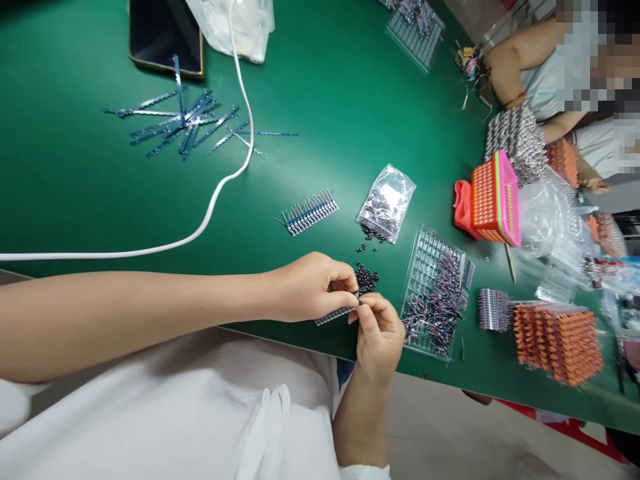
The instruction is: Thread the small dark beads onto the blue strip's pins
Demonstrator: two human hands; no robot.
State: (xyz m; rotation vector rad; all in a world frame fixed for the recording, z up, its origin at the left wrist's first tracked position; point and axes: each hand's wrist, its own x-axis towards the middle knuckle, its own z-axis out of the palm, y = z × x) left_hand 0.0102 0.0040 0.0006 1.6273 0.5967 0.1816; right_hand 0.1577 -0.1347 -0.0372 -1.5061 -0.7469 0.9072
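Observation:
My left hand (317, 290) is closed in a pinch over a narrow dark strip (334, 316) with a row of small segments along it. Right beside it, my right hand (381, 337) pinches at the strip's upper right end; whatever lies between its fingertips is too small to make out. Just beyond the fingers is a little heap of tiny dark beads (367, 278). Farther out on the table lies a strip with a row of thin wire pins (311, 213). A clear plastic bag of dark beads (386, 203) rests nearby, some spilled at its mouth.
On the green table (310, 80), a clear tray of small wired parts (435, 293) stands right of my hands. Blue metallic strips (185, 123), a phone (167, 33) and a white cable (213, 207) lie left. Baskets (493, 200), orange stacks (557, 343) and another person's arm (523, 60) are right.

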